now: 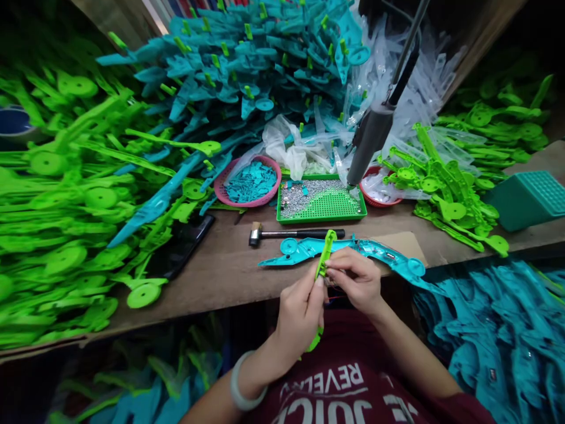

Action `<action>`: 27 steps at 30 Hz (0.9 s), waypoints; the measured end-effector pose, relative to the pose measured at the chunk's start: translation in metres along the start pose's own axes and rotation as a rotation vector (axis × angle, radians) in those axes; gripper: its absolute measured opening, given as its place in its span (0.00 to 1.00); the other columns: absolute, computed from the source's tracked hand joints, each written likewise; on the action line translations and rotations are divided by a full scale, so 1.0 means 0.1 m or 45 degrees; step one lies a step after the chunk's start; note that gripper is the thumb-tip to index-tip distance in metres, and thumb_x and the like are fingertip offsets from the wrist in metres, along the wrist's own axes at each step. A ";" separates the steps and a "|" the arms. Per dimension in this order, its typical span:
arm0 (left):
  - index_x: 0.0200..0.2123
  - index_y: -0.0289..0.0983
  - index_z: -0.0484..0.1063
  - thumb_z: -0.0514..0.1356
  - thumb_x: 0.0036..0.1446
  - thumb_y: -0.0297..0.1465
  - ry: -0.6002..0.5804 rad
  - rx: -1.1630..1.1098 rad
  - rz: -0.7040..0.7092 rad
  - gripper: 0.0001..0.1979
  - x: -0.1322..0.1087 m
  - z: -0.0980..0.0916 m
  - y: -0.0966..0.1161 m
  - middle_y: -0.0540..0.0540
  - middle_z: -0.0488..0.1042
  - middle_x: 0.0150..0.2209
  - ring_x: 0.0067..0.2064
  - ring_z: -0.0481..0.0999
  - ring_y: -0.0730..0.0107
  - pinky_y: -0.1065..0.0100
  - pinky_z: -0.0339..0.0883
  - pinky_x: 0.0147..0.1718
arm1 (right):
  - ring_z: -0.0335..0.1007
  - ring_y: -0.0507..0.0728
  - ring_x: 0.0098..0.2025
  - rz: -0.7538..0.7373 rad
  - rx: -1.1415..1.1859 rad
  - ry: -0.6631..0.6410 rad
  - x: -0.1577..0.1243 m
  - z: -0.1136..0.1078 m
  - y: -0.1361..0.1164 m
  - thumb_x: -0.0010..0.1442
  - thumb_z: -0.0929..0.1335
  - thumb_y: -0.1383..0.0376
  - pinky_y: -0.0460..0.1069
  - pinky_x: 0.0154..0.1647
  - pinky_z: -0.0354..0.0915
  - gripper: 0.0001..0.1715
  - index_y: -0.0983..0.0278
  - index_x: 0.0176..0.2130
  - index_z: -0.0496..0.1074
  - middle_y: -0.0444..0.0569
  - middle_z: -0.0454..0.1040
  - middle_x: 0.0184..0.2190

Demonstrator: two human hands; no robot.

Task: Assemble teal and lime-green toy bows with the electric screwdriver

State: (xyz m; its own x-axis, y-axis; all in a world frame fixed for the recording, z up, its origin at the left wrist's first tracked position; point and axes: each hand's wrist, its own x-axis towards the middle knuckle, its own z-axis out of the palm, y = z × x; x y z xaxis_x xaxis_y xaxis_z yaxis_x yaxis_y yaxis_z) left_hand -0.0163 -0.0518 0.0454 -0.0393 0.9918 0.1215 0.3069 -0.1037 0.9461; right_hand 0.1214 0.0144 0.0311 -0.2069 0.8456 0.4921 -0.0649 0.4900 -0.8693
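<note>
My left hand (300, 312) is wrapped round a long bright green plastic part (325, 254), which stands nearly upright in front of my chest. At the part's middle, my right hand (356, 277) pinches with thumb and forefinger; whatever small piece lies between those fingertips is too small to make out. Just beyond my hands, a curved blue plastic part (304, 249) lies on the table (220, 265). Behind it rests a hammer (291, 234) with a black grip. A green tray (335, 203) of small metal screws sits farther back.
A pink basket (277, 176) of blue pieces and a red basket (383, 203) flank the tray. A dark electric screwdriver (371, 138) hangs above it. Green parts (66, 206) pile left, blue parts (247, 70) behind. A green box (525, 200) stands right.
</note>
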 end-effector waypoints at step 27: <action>0.44 0.34 0.77 0.64 0.58 0.44 0.413 -0.156 -0.292 0.20 0.12 -1.16 -0.60 0.42 0.81 0.42 0.43 0.80 0.62 0.62 0.74 0.46 | 0.72 0.57 0.42 -0.018 -0.499 -0.823 1.07 0.48 0.12 0.67 0.67 0.57 0.55 0.45 0.72 0.15 0.66 0.46 0.73 0.53 0.76 0.41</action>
State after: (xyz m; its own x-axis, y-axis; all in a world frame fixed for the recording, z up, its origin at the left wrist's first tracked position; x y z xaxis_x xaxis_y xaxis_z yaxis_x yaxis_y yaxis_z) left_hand -0.1457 -0.0424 0.0246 -0.3973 0.9173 -0.0271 0.1402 0.0899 0.9860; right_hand 0.0514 0.1004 0.0709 -0.7477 0.6053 0.2729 0.2553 0.6415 -0.7234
